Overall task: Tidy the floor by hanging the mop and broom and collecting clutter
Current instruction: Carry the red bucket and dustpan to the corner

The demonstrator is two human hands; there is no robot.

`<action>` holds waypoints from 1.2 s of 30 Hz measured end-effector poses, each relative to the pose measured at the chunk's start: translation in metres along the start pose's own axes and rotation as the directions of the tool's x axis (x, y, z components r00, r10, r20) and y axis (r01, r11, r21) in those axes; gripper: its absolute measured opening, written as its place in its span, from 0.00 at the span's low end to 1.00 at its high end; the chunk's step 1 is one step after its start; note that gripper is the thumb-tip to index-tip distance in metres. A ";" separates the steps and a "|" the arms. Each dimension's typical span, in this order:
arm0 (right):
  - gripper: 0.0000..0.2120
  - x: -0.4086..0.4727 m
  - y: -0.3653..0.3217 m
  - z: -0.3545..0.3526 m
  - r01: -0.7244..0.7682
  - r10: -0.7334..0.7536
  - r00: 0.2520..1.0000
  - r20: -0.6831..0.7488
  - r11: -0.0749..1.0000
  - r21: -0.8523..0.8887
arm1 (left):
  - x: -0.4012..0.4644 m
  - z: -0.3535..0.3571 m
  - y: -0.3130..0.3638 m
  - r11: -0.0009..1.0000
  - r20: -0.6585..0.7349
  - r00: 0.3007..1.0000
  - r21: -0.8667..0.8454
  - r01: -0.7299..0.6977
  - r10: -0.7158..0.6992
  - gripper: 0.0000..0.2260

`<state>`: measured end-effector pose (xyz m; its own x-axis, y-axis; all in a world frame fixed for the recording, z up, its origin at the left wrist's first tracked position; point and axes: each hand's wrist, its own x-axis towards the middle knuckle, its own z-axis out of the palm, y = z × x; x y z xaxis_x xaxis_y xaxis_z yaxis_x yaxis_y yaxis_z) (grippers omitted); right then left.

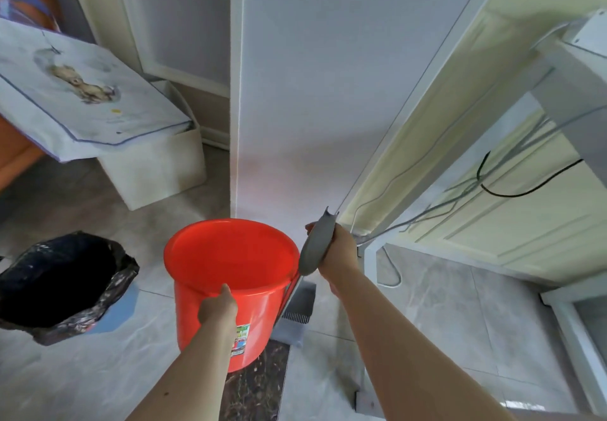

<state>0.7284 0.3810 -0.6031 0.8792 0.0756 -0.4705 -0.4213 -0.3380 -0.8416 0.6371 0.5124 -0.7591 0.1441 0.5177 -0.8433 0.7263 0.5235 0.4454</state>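
My left hand (218, 309) grips the near rim of an empty orange bucket (230, 256), held upright above the floor in front of a white wall panel. My right hand (338, 253) is closed around the grey handle top (317, 246) of a broom or dustpan; its shaft runs down behind the bucket's right side to a grey head with comb teeth (295, 318) on the floor tiles.
A bin lined with a black bag (62, 282) stands at the left on the floor. A white box (157, 167) with a printed cloth bag (75, 92) on it sits behind. At the right is a white desk frame (371, 256) with hanging cables (492, 187).
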 end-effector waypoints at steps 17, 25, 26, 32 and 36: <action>0.10 0.057 -0.005 -0.025 -0.049 0.088 0.996 -0.011 0.653 0.756 | 0.039 0.048 0.014 0.997 0.113 0.993 0.075 -0.023 0.015 0.27; 0.25 0.046 0.047 0.033 -0.141 0.170 0.943 -0.285 0.983 0.120 | 0.047 0.034 0.008 0.994 0.120 0.990 0.064 -0.089 0.081 0.25; 0.26 0.048 0.052 0.041 -0.184 0.214 0.923 -0.321 0.975 0.122 | 0.049 0.030 0.008 0.993 0.119 0.989 0.071 -0.098 0.089 0.25; 0.16 0.066 0.101 0.081 -0.400 0.383 0.883 -0.272 0.916 -0.006 | 0.067 0.014 0.007 0.987 0.147 0.981 0.082 -0.141 0.128 0.24; 0.22 0.071 0.131 0.117 -0.415 0.402 0.909 -0.111 0.895 -0.161 | 0.089 0.008 0.004 0.988 0.123 0.982 0.029 -0.150 0.145 0.23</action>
<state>0.7099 0.4523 -0.7779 0.6546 -0.1712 -0.7363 -0.7064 -0.4853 -0.5152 0.6581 0.5548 -0.8353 0.3296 0.5009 -0.8002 0.7157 0.4202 0.5579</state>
